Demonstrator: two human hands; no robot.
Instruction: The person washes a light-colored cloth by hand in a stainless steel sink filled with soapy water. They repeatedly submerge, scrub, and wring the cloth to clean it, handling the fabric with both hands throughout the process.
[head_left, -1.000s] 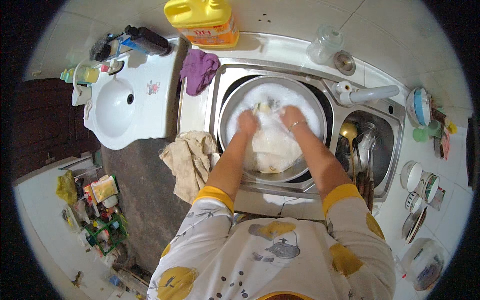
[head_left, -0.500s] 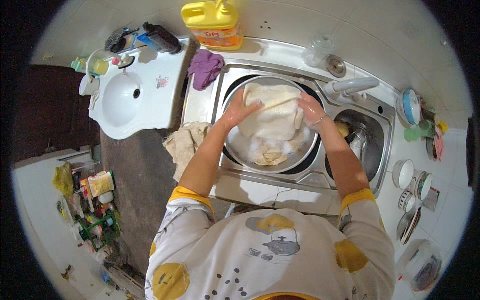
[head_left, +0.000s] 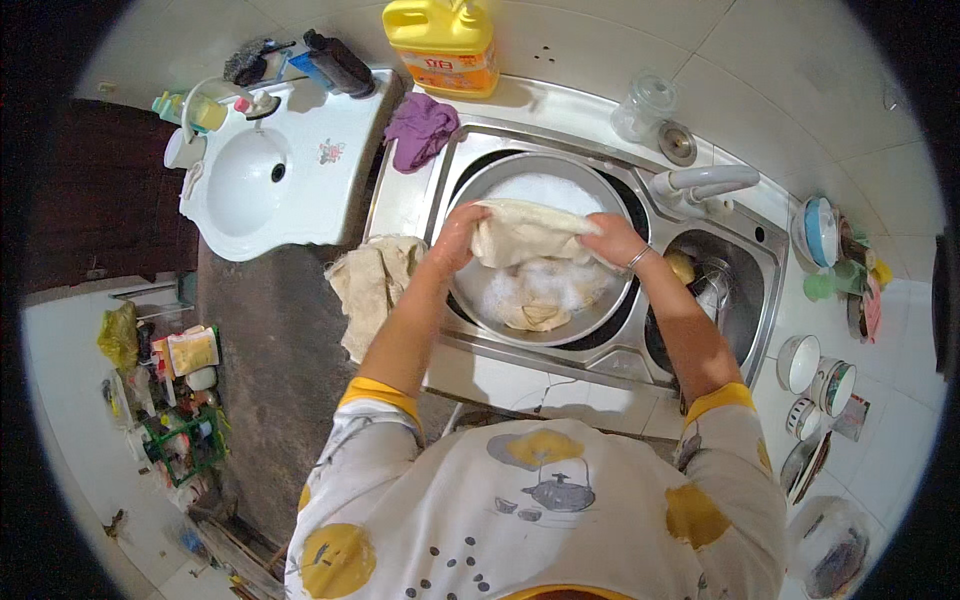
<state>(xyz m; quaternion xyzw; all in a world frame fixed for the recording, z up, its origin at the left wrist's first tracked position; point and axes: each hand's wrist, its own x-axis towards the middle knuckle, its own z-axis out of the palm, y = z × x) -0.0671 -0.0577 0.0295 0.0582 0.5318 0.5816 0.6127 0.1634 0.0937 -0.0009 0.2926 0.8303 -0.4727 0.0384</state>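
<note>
Between my two hands stretches a wet cream cloth (head_left: 530,233), held over a round metal basin (head_left: 472,312) of white suds. My left hand (head_left: 460,236) grips its left end, fingers closed round the fabric. At the other end my right hand (head_left: 613,239), with a bracelet at the wrist, is closed on the cloth too. Beneath it, in the near part of the basin, a second beige cloth (head_left: 538,316) lies partly covered by foam (head_left: 577,284). The basin sits in the large bowl of the steel sink (head_left: 444,200).
A grey faucet (head_left: 712,178) reaches over the small right bowl. Left of the basin lie a purple cloth (head_left: 421,130) and a beige cloth pile (head_left: 370,290) at the counter edge. A yellow jug (head_left: 445,50) and glass jar (head_left: 645,105) stand behind; bowls (head_left: 799,363) line the right.
The cream cloth has been gathered from a spread sheet into a narrower fold and drawn nearer to me. Foam at the basin's far side now shows. My left hand has closed on its end.
</note>
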